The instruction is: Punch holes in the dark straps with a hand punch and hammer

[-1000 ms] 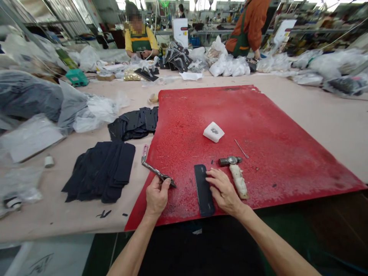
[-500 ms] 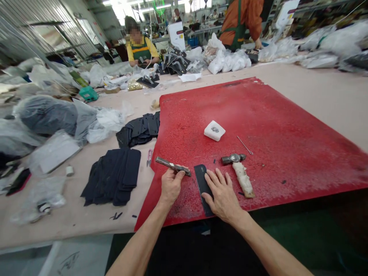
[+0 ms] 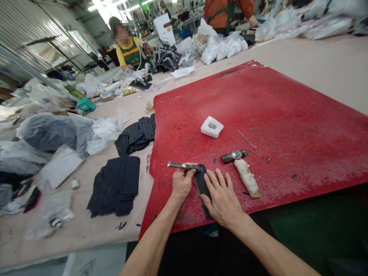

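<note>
My left hand [image 3: 182, 184] is closed around a metal punch [image 3: 182, 165], its tip at the upper left edge of a dark flat strip [image 3: 202, 188]. Whether the tip touches the strip I cannot tell. Fingers spread, my right hand [image 3: 222, 195] lies flat and presses the strip's right side against the red mat [image 3: 287, 115]. To the right of that hand rests a hammer [image 3: 243, 170] with a wrapped handle. Beyond the hands sits a white block [image 3: 212, 127] with a grey smudge on top, and a thin metal rod [image 3: 246, 139] lies near the hammer head.
Left of the mat are a stack of dark pieces [image 3: 115, 186], a second dark pile [image 3: 136, 134] and thread snips [image 3: 148, 163]. Plastic-wrapped bundles [image 3: 51, 132] line the left side. Across the table sits a person in yellow sleeves [image 3: 130, 51]; another stands in orange [image 3: 218, 15].
My left hand has moved right with the punch, bringing its tip to the dark strip. My right hand stays on the strip. The camera view has tilted.
</note>
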{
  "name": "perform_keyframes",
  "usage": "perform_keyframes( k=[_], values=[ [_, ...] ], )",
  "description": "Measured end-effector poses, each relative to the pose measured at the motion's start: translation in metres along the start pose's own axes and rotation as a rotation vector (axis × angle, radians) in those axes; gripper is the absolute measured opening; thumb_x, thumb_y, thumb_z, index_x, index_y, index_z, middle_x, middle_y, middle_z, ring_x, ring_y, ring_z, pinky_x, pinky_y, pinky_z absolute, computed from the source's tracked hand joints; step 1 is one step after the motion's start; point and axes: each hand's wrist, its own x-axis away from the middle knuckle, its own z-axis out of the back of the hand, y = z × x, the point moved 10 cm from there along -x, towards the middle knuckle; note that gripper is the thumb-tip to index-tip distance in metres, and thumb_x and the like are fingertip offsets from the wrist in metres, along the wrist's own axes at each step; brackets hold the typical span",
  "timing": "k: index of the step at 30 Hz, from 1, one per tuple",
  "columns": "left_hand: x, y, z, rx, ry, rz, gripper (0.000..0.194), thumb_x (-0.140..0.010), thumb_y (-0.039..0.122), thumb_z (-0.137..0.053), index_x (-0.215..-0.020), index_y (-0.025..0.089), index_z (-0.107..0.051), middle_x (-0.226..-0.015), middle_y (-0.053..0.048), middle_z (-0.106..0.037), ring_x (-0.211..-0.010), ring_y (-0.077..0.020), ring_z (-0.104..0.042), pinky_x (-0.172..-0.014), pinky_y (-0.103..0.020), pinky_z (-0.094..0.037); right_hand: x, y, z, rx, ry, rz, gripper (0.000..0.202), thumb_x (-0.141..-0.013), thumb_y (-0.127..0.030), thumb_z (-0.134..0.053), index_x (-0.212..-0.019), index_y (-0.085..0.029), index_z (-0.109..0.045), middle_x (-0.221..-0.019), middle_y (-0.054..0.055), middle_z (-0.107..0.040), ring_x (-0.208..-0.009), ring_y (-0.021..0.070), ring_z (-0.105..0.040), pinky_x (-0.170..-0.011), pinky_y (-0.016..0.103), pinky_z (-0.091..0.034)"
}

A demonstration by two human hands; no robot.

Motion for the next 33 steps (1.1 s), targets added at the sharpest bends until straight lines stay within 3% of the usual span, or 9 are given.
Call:
perform_keyframes(
  k=[23, 33],
  values=[
    [0.000, 0.012, -0.008, -0.103, -0.037, -0.048, 0.018, -0.085, 0.028, -0.062, -0.095, 0.019, -0.073, -0.100, -0.007, -0.075, -0.096, -0.0205, -0.069, -0.093, -0.037, -0.054, 0.000, 0.004, -0.005, -0.065, 0.005, -0.006, 0.064, -0.092, -0.043, -0.046, -0.148, -0.013, -0.038, -0.157, 0.011, -0.031, -0.144, 0.0412, -0.020, -0.115, 0.064, -0.014],
    [0.000, 0.004, -0.009, -0.071, -0.028, -0.003, 0.018, -0.085, 0.027, -0.062, -0.097, 0.019, -0.073, -0.101, -0.006, -0.075, -0.095, -0.0198, -0.069, -0.091, -0.034, -0.055, -0.002, 0.002, -0.003, -0.044, 0.002, -0.007, 0.064, -0.092, -0.044, -0.047, -0.148, -0.014, -0.038, -0.156, 0.011, -0.033, -0.144, 0.0408, -0.021, -0.115, 0.062, -0.015]
  ],
)
